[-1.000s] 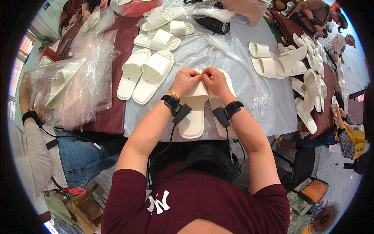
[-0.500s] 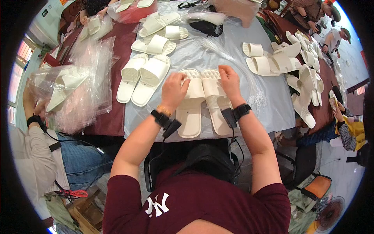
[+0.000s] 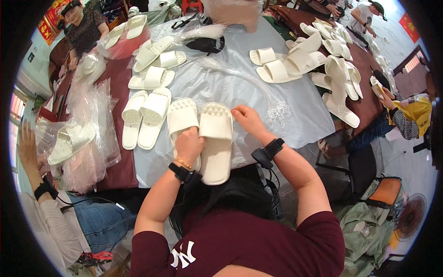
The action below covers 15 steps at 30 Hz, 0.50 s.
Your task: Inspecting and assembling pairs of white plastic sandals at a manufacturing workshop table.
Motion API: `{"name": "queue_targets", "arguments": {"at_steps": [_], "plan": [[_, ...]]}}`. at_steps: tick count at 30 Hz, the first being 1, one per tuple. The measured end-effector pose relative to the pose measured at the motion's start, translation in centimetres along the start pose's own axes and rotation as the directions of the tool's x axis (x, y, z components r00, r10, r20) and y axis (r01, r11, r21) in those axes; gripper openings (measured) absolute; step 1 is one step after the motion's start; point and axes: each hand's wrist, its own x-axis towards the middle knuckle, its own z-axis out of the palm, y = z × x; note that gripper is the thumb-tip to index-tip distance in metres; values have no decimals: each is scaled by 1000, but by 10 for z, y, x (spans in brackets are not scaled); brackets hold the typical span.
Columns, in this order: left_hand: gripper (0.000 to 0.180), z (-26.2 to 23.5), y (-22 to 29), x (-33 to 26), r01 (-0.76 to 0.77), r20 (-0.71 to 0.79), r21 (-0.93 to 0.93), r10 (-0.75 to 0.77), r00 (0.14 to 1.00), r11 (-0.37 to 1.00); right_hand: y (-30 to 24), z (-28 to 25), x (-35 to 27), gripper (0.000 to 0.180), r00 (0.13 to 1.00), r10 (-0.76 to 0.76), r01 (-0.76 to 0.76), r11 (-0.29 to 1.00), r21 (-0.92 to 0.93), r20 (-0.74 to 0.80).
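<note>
In front of me at the table's near edge lie two white slippers side by side. My left hand (image 3: 188, 146) is closed at the inner edge of the left slipper (image 3: 183, 113), covering part of its strap and sole. The right slipper (image 3: 216, 150) lies toe away from me, its heel reaching over the table edge. My right hand (image 3: 249, 122) is just right of that slipper's toe end, fingers loosely bent and apart, with nothing visible in them.
Another slipper pair (image 3: 153, 111) lies to the left, with several more behind it. A slipper pile (image 3: 300, 60) stands at the right. Clear plastic strands (image 3: 277, 108) lie across the grey sheet (image 3: 203, 83). At far left, a co-worker's hand (image 3: 28, 147) is beside a bagged slipper (image 3: 69, 143).
My right hand has come off the right slipper and now hovers beside it. My left hand has moved from the left slipper's strap to its inner edge. The whole view has shifted.
</note>
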Motion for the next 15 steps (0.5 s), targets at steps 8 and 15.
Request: {"name": "queue_targets", "arguments": {"at_steps": [8, 15], "plan": [[10, -60, -32, 1, -79, -202, -25, 72, 977, 997, 57, -110, 55, 23, 858, 7, -50, 996, -70, -513], [20, -114, -91, 37, 103, -373, 107, -56, 926, 989, 97, -165, 103, 54, 785, -99, -173, 913, -370, -612]]}}
